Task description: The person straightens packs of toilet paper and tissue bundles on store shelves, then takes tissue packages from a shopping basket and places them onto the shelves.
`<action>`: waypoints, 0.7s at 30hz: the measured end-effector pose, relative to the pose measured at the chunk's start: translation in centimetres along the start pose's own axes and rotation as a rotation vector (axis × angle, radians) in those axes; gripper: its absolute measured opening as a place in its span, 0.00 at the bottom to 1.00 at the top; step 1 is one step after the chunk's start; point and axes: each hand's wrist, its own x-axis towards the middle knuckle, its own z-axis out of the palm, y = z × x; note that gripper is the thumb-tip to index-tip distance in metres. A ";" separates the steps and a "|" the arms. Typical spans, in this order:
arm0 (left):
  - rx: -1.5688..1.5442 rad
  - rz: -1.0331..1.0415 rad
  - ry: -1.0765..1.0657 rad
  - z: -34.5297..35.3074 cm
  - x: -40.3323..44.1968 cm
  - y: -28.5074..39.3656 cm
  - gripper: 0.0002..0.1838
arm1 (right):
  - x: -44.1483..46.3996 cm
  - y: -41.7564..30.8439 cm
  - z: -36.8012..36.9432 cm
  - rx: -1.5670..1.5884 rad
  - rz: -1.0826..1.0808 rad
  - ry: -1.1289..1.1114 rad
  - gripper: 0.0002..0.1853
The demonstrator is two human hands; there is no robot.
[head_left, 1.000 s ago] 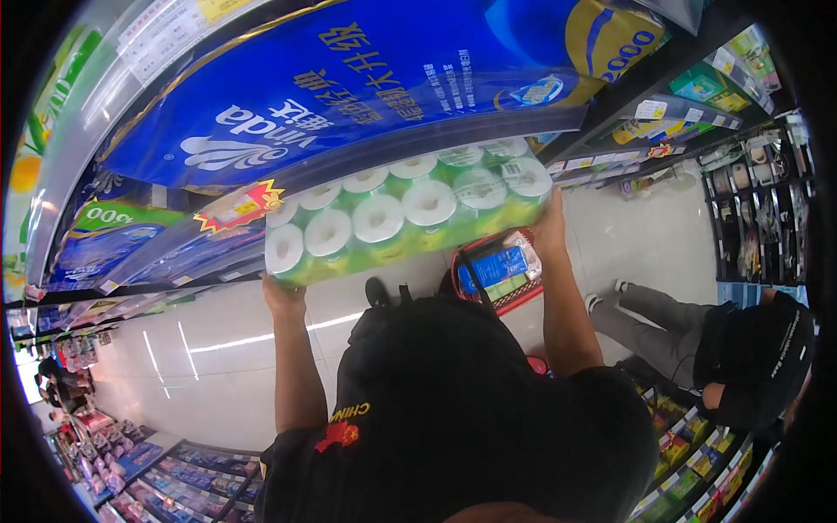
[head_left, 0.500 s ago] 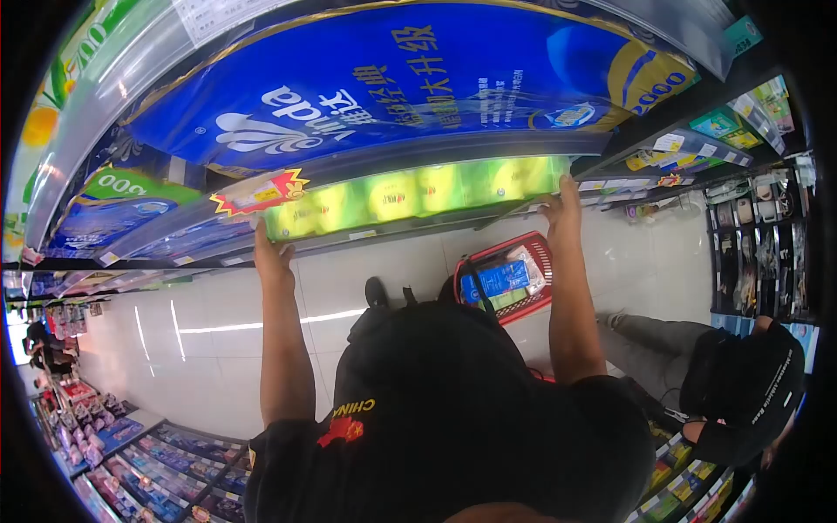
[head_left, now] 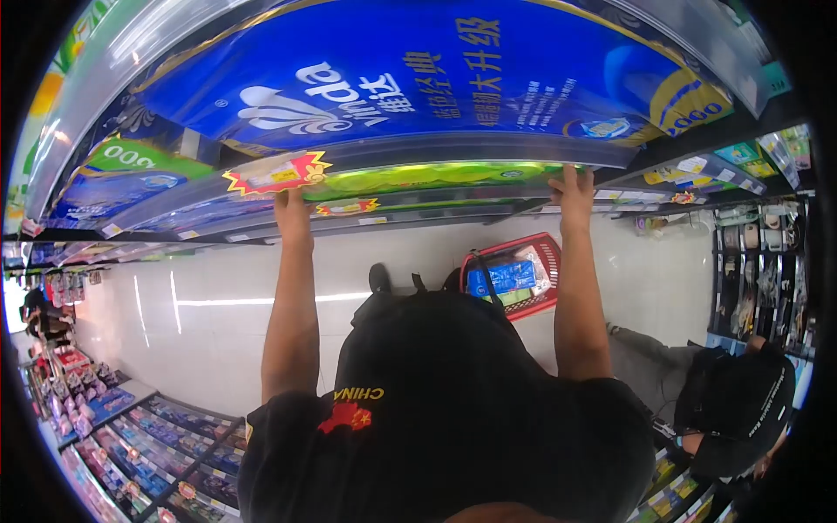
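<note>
The green pack [head_left: 436, 177] lies at 12 o'clock in your head view, a narrow strip beneath the shelf rail [head_left: 488, 149]. Your left hand [head_left: 292, 216], at 10 o'clock, has its fingertips hidden beside the starburst price tag [head_left: 275, 173]; you cannot tell its grip. Your right hand [head_left: 575, 199], at 2 o'clock, sits at the pack's end, fingers extended and spread, not clenched. Uneven pressure could skew the pack; its wrap might snag where the gap looks tight; your left fingers could knock the tag loose.
</note>
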 end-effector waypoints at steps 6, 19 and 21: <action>0.069 0.124 0.039 0.1 0.3 -0.7 0.20 | 0.1 0.1 -0.3 0.003 -0.039 -0.011 0.36; 0.005 0.197 0.265 -0.2 -2.9 -4.8 0.34 | -5.1 18.1 -1.3 -0.255 0.246 -0.135 0.33; 0.112 -0.013 0.178 -1.9 -3.5 -7.0 0.35 | -4.4 32.0 -4.3 -0.585 0.127 -0.169 0.33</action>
